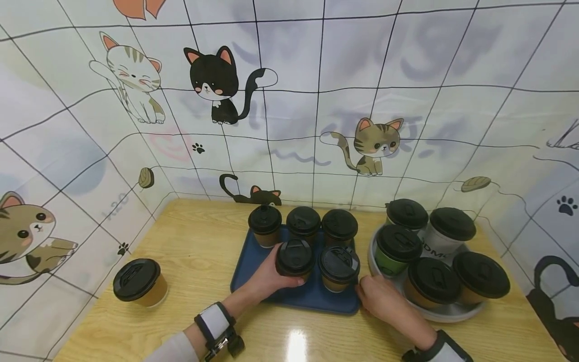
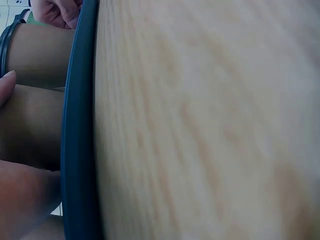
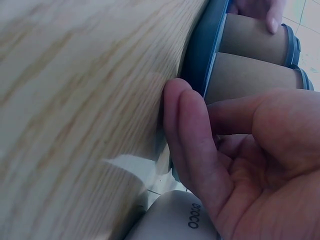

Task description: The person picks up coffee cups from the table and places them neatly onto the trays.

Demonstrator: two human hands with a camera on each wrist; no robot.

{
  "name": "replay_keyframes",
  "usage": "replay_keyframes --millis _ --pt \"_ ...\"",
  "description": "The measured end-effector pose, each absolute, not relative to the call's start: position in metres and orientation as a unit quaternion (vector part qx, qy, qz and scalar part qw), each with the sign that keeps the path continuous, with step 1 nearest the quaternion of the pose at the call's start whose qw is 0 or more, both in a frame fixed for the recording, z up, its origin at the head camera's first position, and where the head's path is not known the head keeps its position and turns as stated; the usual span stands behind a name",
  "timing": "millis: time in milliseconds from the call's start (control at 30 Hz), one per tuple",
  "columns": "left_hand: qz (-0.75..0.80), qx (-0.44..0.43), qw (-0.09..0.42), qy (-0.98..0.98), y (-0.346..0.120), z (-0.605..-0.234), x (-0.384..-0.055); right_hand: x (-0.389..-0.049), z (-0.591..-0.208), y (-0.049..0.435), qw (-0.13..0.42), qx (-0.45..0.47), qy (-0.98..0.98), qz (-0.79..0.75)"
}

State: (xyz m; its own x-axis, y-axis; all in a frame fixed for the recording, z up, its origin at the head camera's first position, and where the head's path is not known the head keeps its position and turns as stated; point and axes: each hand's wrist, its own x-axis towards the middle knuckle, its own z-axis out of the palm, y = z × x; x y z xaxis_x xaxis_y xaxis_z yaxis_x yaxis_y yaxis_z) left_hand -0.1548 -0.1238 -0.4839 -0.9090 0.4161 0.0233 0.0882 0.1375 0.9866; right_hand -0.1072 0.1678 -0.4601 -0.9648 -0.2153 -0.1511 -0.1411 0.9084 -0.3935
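My left hand (image 1: 268, 277) grips a brown paper cup with a black lid (image 1: 295, 257) at the front left of a blue tray (image 1: 298, 300). In the left wrist view, the cup (image 2: 35, 125) appears upright against the tray's rim. Beside it on the tray stands another lidded cup (image 1: 336, 269), and three more lidded cups (image 1: 304, 221) line the back. At the tray's right edge, my right hand (image 1: 380, 299) pinches the rim, with the thumb inside and the fingers outside, as the right wrist view shows.
To the right, a round grey tray (image 1: 452, 314) carries several lidded cups, brown, green (image 1: 390, 262) and white (image 1: 436, 241). One brown cup (image 1: 151, 291) with a black lid stands alone at the left of the wooden table (image 1: 199, 236). A cat-printed cloth (image 1: 289, 125) hangs behind.
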Motion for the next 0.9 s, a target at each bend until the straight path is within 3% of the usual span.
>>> replay_keyframes --millis 300,567,700,900 --pt "0.626 0.175 0.130 0.748 -0.124 -0.485 -0.155 -0.108 -0.460 0.169 0.089 -0.099 0.973 -0.187" --pt "0.621 0.177 0.203 0.736 -0.145 -0.478 -0.152 -0.108 -0.461 0.168 0.094 -0.098 0.973 -0.188" --pt "0.615 0.203 0.194 0.737 -0.160 -0.475 -0.149 -0.108 -0.461 0.168 0.091 -0.100 0.973 -0.189" --pt "0.619 0.225 0.136 0.740 -0.176 -0.469 -0.143 -0.108 -0.463 0.169 0.088 -0.102 0.972 -0.190"
